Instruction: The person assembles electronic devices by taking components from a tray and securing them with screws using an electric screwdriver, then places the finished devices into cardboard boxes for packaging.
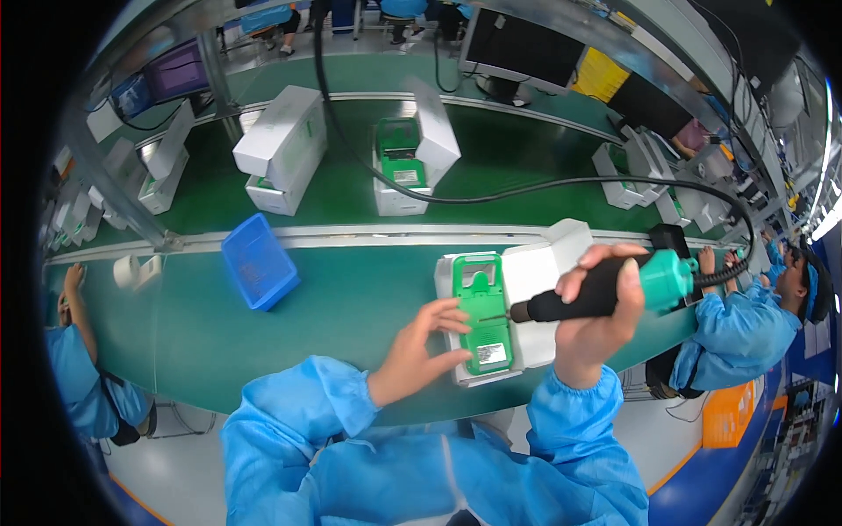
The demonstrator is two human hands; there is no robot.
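Note:
My right hand (605, 320) is wrapped round a black and teal electric screwdriver (583, 289), held nearly level with its thin bit pointing left. The bit's tip reaches over a green device (484, 307), which lies face up in an open white box (447, 285). Whether the tip touches the device I cannot tell. With fingers spread, my left hand (425, 346) rests at the left side of the box, fingertips at the device's edge. The box's lid (531, 267) is folded back to the right, partly hidden behind the screwdriver and my right hand.
A blue plastic bin (260, 261) stands left on the green bench (193, 351), near a white tape roll (127, 272). Beyond a metal rail, white boxes (285, 145) sit on a green belt. The screwdriver's black cable (526, 188) arches overhead. Co-workers (745, 324) sit on both sides.

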